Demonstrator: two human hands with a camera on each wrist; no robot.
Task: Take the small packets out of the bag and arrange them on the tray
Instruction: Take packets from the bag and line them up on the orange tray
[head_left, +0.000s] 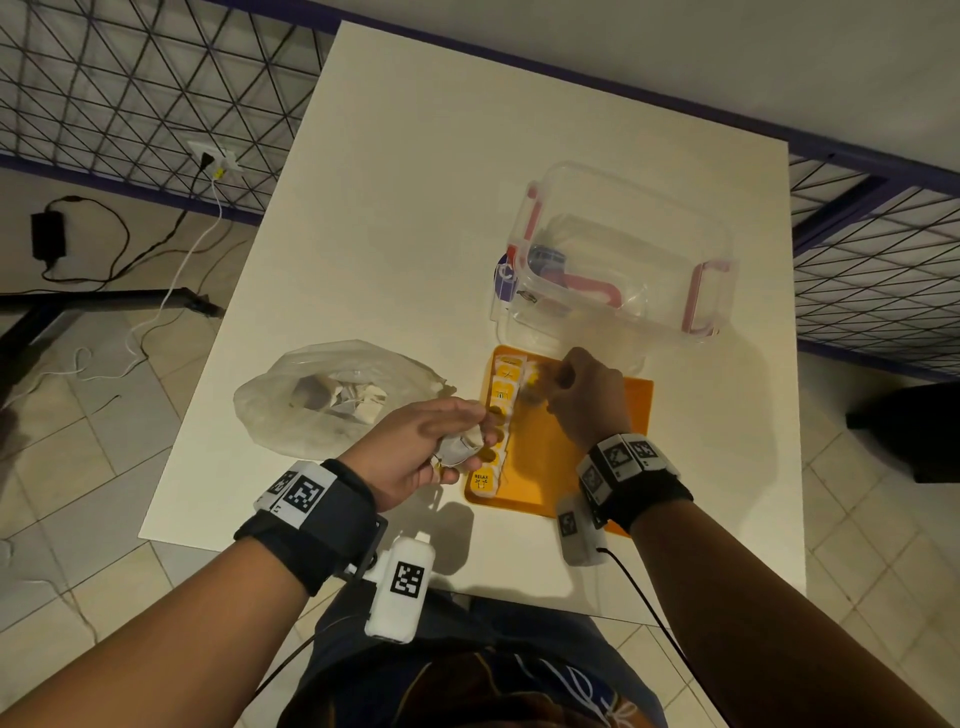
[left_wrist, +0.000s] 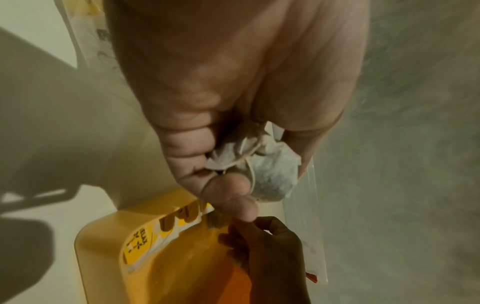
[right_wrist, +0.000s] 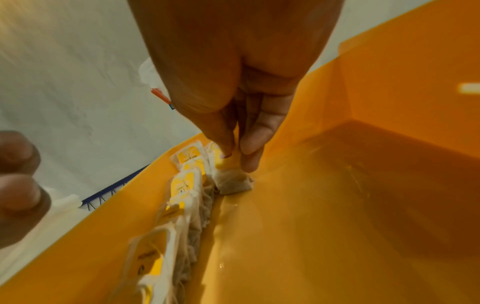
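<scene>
on a white tabletop (head_left: 415, 218) over tiled floor, the right hand (head_left: 587, 395) pinches a tea bag (right_wrist: 233, 181) at the far end of an orange tray (head_left: 623, 405), beside a row of roughly seven; the left hand (head_left: 415, 447) grips a bunch of tea bags (left_wrist: 265, 164). more wait in one plastic bag (head_left: 322, 395). tangled strings could drag the row askew.

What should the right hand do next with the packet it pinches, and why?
Probably lower the packet onto the orange tray and release it: the right hand pinches it beside the row of packets, starting a second row, while the left hand holds more.
</scene>
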